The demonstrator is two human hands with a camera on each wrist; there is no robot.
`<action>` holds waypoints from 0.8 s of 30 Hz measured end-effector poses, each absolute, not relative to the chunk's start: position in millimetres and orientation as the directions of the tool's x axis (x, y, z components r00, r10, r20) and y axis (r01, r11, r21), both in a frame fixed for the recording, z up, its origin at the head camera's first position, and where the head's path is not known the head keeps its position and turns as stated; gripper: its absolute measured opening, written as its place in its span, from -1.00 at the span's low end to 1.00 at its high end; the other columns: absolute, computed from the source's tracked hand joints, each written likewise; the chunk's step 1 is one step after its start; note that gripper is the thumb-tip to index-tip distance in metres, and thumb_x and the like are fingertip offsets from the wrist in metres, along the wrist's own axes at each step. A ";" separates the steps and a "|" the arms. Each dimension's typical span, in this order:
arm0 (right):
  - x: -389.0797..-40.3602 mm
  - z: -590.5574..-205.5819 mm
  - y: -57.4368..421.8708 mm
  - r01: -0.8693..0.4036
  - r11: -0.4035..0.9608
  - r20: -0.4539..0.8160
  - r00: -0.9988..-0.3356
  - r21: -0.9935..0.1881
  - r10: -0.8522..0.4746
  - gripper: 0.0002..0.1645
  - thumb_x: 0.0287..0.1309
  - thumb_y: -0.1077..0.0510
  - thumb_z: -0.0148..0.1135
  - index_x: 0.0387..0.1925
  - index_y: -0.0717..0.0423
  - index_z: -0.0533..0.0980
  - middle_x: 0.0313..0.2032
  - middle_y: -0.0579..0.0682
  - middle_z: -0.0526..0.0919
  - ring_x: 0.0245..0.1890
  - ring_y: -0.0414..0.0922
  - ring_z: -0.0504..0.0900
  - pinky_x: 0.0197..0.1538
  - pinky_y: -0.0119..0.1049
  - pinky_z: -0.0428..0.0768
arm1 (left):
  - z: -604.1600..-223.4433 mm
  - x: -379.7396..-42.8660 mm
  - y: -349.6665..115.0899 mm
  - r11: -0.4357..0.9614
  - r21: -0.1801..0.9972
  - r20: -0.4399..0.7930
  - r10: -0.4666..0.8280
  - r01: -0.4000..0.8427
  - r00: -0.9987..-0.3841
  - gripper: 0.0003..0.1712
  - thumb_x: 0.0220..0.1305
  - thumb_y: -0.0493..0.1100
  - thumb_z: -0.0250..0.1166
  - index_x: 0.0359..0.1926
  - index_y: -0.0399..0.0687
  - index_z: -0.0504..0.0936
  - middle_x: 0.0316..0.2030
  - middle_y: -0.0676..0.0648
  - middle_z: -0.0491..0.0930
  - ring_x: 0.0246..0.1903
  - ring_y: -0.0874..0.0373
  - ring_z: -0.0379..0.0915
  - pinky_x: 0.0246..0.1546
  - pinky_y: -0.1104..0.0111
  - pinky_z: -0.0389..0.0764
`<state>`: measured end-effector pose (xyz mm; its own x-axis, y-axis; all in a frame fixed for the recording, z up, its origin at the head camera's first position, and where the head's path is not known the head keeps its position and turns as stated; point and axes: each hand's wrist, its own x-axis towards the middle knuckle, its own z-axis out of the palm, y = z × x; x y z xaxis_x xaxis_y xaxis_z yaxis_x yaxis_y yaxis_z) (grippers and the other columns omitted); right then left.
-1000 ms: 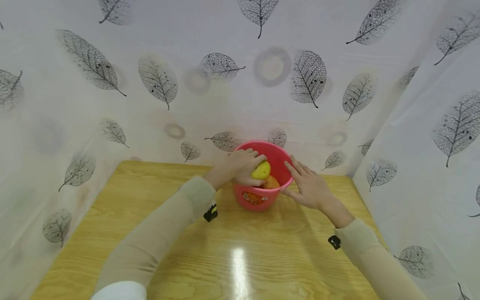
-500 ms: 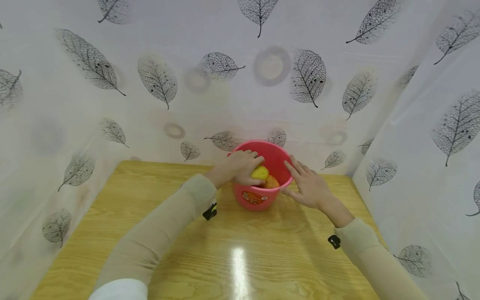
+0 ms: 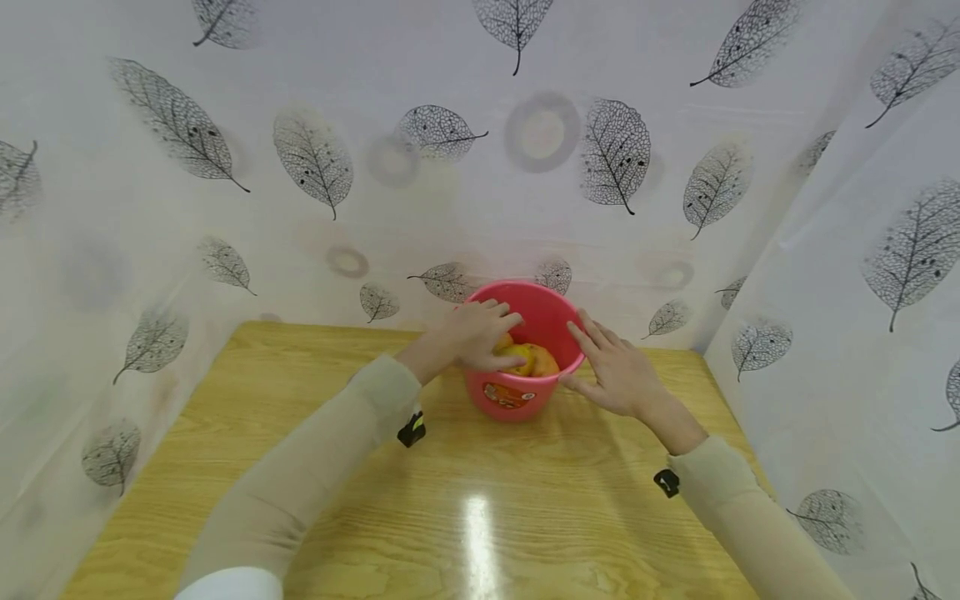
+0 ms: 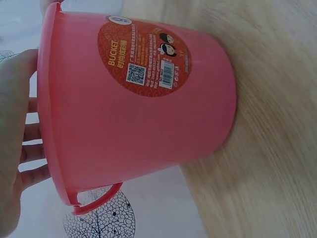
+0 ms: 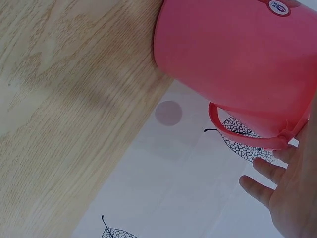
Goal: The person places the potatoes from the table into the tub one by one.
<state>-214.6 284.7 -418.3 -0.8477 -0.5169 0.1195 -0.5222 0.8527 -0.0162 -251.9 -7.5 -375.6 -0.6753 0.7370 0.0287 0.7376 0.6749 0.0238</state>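
A pink plastic bucket stands upright at the back of the table. Inside it lie a yellow fruit and an orange-coloured fruit, with part of another fruit beside the left fingers. My left hand reaches over the near left rim, its loosely bent fingers above the fruit; in the left wrist view the fingers show past the rim. At the right rim, my right hand has its fingers spread along the edge, the fingertips near the handle joint.
The wooden table ends just behind the bucket, where a leaf-patterned sheet hangs. The bucket's handle is folded down along its side. An orange label is on the bucket's front wall.
My left hand has lowered the yellow fruit into the bucket and let go of it, then shifted slightly left. The right hand stays at the rim.
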 end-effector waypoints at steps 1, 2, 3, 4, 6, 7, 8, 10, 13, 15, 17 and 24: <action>-214.2 -418.2 284.7 -0.524 0.852 0.122 -0.847 -0.019 -0.518 0.14 0.36 -0.44 0.13 0.67 0.14 0.07 0.71 0.16 -0.04 0.60 0.30 0.26 0.44 0.32 0.51 | -376.3 -250.9 -8.8 0.677 0.025 0.035 0.735 0.735 -0.678 -0.16 0.44 0.45 0.11 0.43 -0.04 0.45 0.22 -0.11 0.62 0.18 -0.05 0.55 0.31 0.09 0.63; -214.0 -418.1 284.6 -0.525 0.851 0.125 -0.846 -0.020 -0.519 0.14 0.36 -0.44 0.13 0.67 0.14 0.07 0.71 0.17 -0.04 0.60 0.30 0.26 0.45 0.32 0.51 | -376.7 -249.8 -10.2 0.680 0.025 0.041 0.732 0.733 -0.680 -0.15 0.44 0.46 0.10 0.44 -0.03 0.45 0.22 -0.11 0.63 0.18 -0.05 0.56 0.30 0.09 0.64; -213.7 -417.9 284.6 -0.526 0.850 0.128 -0.845 -0.023 -0.519 0.14 0.36 -0.43 0.13 0.67 0.14 0.07 0.71 0.17 -0.03 0.60 0.30 0.26 0.45 0.32 0.50 | -377.1 -248.5 -11.7 0.680 0.029 0.048 0.731 0.732 -0.681 -0.15 0.44 0.46 0.10 0.43 -0.04 0.46 0.20 -0.11 0.63 0.16 -0.05 0.56 0.28 0.09 0.65; -213.4 -417.7 284.4 -0.526 0.850 0.130 -0.845 -0.027 -0.519 0.14 0.36 -0.43 0.13 0.67 0.14 0.07 0.71 0.17 -0.03 0.60 0.30 0.25 0.45 0.32 0.50 | -377.7 -247.2 -13.4 0.681 0.030 0.059 0.729 0.732 -0.682 -0.15 0.44 0.46 0.10 0.43 -0.04 0.47 0.20 -0.11 0.64 0.15 -0.05 0.57 0.26 0.09 0.66; -212.5 -417.5 284.3 -0.523 0.852 0.134 -0.847 -0.037 -0.514 0.14 0.35 -0.42 0.14 0.67 0.13 0.07 0.71 0.17 -0.03 0.61 0.30 0.24 0.45 0.33 0.49 | -379.2 -244.7 -17.2 0.682 0.039 0.079 0.726 0.730 -0.683 -0.15 0.44 0.46 0.10 0.42 -0.05 0.48 0.18 -0.11 0.64 0.14 -0.05 0.56 0.26 0.10 0.66; -212.2 -417.3 284.2 -0.520 0.853 0.136 -0.848 -0.040 -0.511 0.14 0.35 -0.42 0.14 0.67 0.13 0.07 0.71 0.17 -0.03 0.61 0.29 0.23 0.45 0.33 0.49 | -380.2 -243.5 -19.0 0.683 0.041 0.088 0.724 0.729 -0.684 -0.15 0.43 0.47 0.09 0.41 -0.06 0.49 0.18 -0.11 0.64 0.14 -0.04 0.56 0.26 0.10 0.66; -212.0 -417.2 284.2 -0.519 0.854 0.139 -0.849 -0.041 -0.509 0.14 0.35 -0.42 0.14 0.67 0.12 0.06 0.71 0.17 -0.03 0.62 0.29 0.23 0.45 0.34 0.49 | -381.0 -242.1 -20.9 0.683 0.047 0.099 0.723 0.729 -0.684 -0.15 0.43 0.46 0.10 0.41 -0.06 0.50 0.18 -0.11 0.64 0.14 -0.04 0.56 0.26 0.10 0.66; -211.4 -416.7 284.5 -0.517 0.855 0.142 -0.851 -0.046 -0.506 0.14 0.34 -0.42 0.15 0.68 0.11 0.06 0.71 0.17 -0.02 0.62 0.29 0.22 0.45 0.34 0.49 | -383.4 -239.3 -25.1 0.685 0.060 0.116 0.718 0.726 -0.687 -0.14 0.43 0.47 0.11 0.41 -0.06 0.51 0.21 -0.11 0.64 0.18 -0.03 0.55 0.30 0.08 0.63; -209.9 -416.2 284.8 -0.517 0.855 0.151 -0.850 -0.050 -0.505 0.14 0.34 -0.42 0.14 0.68 0.10 0.05 0.71 0.17 -0.01 0.62 0.29 0.22 0.45 0.35 0.48 | -387.2 -234.8 -31.7 0.690 0.084 0.132 0.707 0.719 -0.694 -0.12 0.42 0.48 0.13 0.44 -0.04 0.49 0.28 -0.11 0.60 0.29 -0.05 0.51 0.42 0.02 0.54; -208.3 -415.8 285.8 -0.515 0.855 0.161 -0.850 -0.056 -0.501 0.15 0.34 -0.42 0.15 0.68 0.10 0.04 0.70 0.18 -0.01 0.61 0.30 0.23 0.46 0.36 0.46 | -389.8 -231.4 -36.2 0.695 0.098 0.145 0.698 0.712 -0.701 -0.09 0.40 0.49 0.14 0.48 -0.03 0.46 0.36 -0.13 0.55 0.39 -0.08 0.44 0.51 -0.03 0.45; -206.8 -415.8 286.9 -0.512 0.857 0.176 -0.851 -0.059 -0.496 0.15 0.33 -0.42 0.16 0.68 0.10 0.04 0.71 0.18 -0.02 0.61 0.30 0.24 0.48 0.36 0.45 | -393.2 -228.2 -41.1 0.705 0.104 0.154 0.686 0.702 -0.711 -0.05 0.39 0.50 0.14 0.53 -0.02 0.40 0.45 -0.15 0.48 0.48 -0.11 0.37 0.58 -0.06 0.36; -199.0 -415.0 292.6 -0.497 0.865 0.218 -0.853 -0.064 -0.474 0.21 0.29 -0.44 0.20 0.70 0.05 -0.01 0.70 0.19 0.00 0.61 0.31 0.23 0.50 0.34 0.42 | -406.9 -216.7 -63.0 0.746 0.132 0.145 0.636 0.652 -0.758 0.12 0.36 0.53 0.12 0.66 -0.08 0.15 0.65 -0.26 0.16 0.66 -0.21 0.05 0.67 -0.11 0.15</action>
<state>-199.0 292.6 -415.0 -0.8533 -0.4739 0.2176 -0.4970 0.8654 -0.0642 -216.7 -63.0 -406.9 -0.7576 0.6364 0.1449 0.6522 0.7464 0.1322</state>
